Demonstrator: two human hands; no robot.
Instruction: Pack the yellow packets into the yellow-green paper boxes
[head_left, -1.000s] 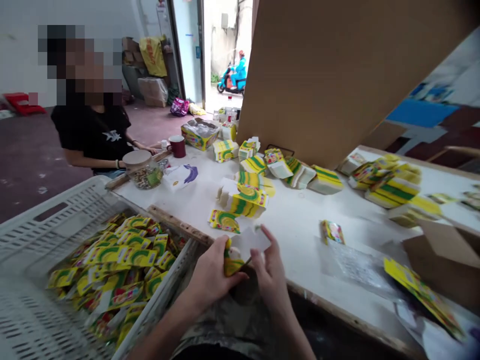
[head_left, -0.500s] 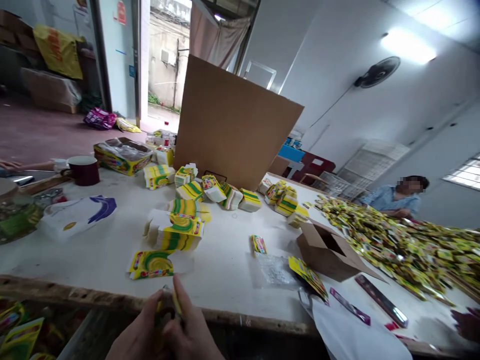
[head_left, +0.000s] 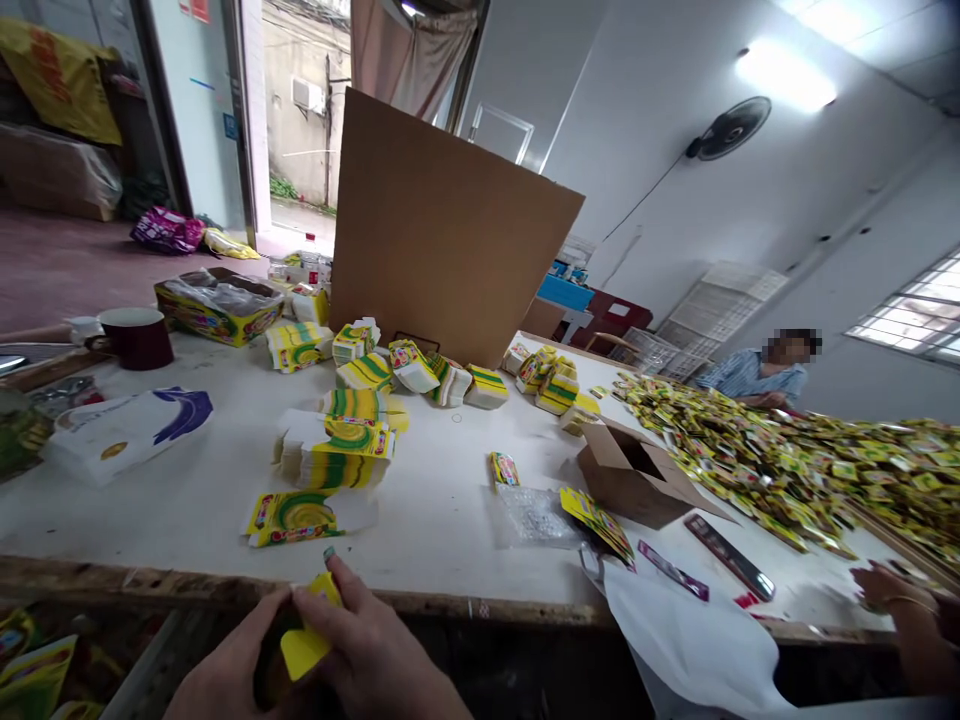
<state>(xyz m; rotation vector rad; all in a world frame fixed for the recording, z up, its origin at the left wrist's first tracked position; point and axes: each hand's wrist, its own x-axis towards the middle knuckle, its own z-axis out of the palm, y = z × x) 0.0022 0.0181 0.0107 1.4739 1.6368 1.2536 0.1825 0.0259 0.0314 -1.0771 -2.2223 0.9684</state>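
Note:
At the table's near edge, my left hand and my right hand are both closed around a small yellow carton. A yellow flap of it stands up between the hands; the rest is hidden by my fingers. My right index finger points up and away from me. Just beyond lies a flat printed carton, yellow and green with a white end flap. Behind that one sits a stack of flat cartons, their edges showing as yellow and green stripes.
More carton bundles line up before a tall cardboard sheet. An open brown box, bubble wrap and a large heap of small packs are on the right. A dark mug stands left. Another person's hands are at the right edge.
The view has turned slightly right. My hands have rotated the carton, and its yellow flap now shows between them. Another person's hands have come into view at the right edge.

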